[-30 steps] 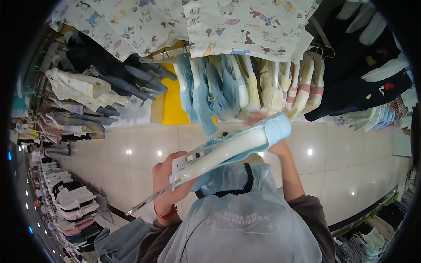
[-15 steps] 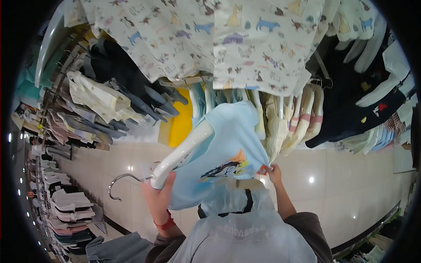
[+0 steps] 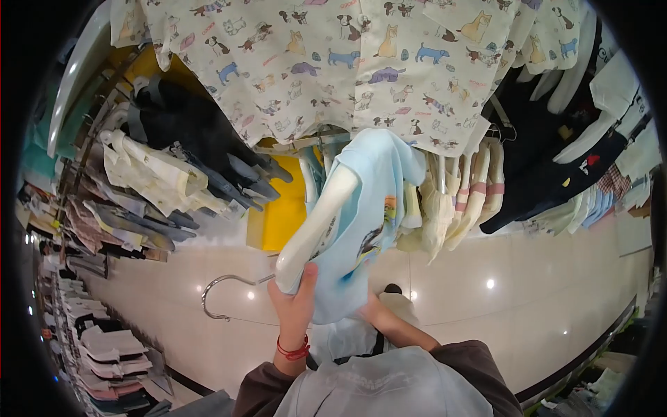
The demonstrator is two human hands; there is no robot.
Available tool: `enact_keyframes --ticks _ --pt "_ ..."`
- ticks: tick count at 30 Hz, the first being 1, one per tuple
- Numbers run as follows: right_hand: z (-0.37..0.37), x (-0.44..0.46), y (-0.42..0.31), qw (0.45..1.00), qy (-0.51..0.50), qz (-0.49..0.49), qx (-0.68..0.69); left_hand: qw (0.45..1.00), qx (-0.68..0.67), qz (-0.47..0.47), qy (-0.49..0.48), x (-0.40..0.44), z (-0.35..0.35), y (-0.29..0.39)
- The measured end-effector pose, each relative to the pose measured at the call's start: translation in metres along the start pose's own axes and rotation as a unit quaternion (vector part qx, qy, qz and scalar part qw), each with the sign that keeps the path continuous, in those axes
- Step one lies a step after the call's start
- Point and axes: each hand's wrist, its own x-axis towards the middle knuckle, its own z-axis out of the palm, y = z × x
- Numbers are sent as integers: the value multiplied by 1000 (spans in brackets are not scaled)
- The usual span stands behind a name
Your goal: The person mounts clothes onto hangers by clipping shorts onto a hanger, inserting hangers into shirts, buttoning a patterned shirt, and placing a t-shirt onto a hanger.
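A light blue T-shirt (image 3: 385,163) with a dark and orange print hangs tilted on a thick white hanger (image 3: 323,215) in front of me. The hanger's metal hook points to the left. My left hand (image 3: 294,299) is closed around the hanger near its neck, thumb on top; a red cord circles that wrist. At the shirt's lower right edge is my right hand (image 3: 373,309), touching the cloth. Its fingers are hidden behind the fabric, so their grip does not show.
A white dog-print shirt (image 3: 333,62) hangs above, close ahead. Cream garments (image 3: 445,194) on hangers are at the right, dark trousers (image 3: 187,125) at the left. Behind them stands a yellow panel (image 3: 278,208). Folded clothes (image 3: 114,347) lie lower left, beyond the tiled floor (image 3: 472,271).
My right hand has moved left from the shirt's far edge to its lower part. The shirt and hanger have turned steeper and narrower, and my left hand has shifted right.
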Motion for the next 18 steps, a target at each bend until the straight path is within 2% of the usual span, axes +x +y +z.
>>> enact_keyframes --ticks 2,4,6,9,11,14,17,18 --pt "44 5 -27 980 -78 -24 184 1000 -8 18 10 4 -20 -5" --pt "21 14 -36 981 94 -106 133 998 -32 13 44 4 -44 -15" --pt "17 7 -52 962 196 -179 60 992 -74 -6 102 6 -64 -24" --pt "-26 -12 -70 955 227 -187 50 988 -76 -14 130 14 -89 -18" --pt "-52 -28 -79 945 250 -204 51 992 -65 14 108 19 -102 -19" --pt "-87 -53 -72 896 333 -291 -40 996 -36 27 80 21 -112 -19" --pt "-103 -76 -56 846 393 -321 -163 998 15 33 45 22 -115 -17" --pt "-104 -81 -52 817 461 -293 -184 998 34 37 32 21 -114 -16"
